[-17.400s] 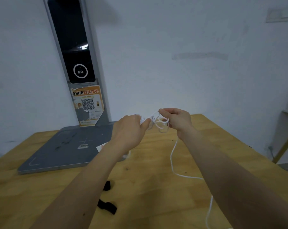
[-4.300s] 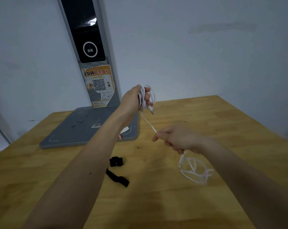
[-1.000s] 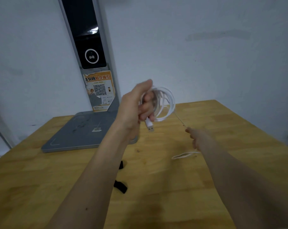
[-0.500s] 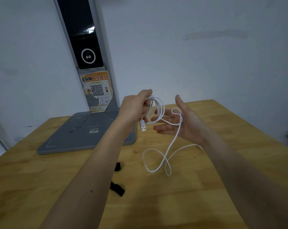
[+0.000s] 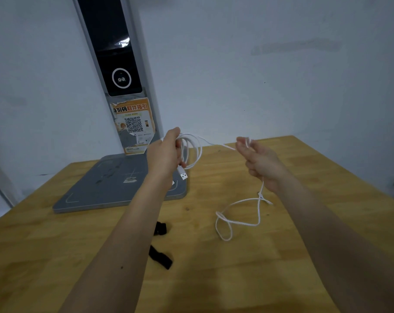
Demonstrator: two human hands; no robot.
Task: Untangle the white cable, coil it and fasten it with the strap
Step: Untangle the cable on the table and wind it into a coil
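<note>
**Cable part-coiled in left hand, right hand holding the run**

Left hand [image 5: 163, 154], centre frame, fingers curled round several loops of the white cable [image 5: 192, 152]; USB plug [image 5: 183, 175] hangs just below the fist. From the loops the cable spans across to the right hand [image 5: 258, 161], right of centre, fingers curled round it. Below that hand it drops to the wooden table [image 5: 236, 279] and lies in loose loops, lower centre-right. Black strap [image 5: 160, 257] lies on the table in the lower centre, partly hidden by the left forearm. Grey device base [image 5: 105, 188] sits left of centre, its column against the wall.
</note>
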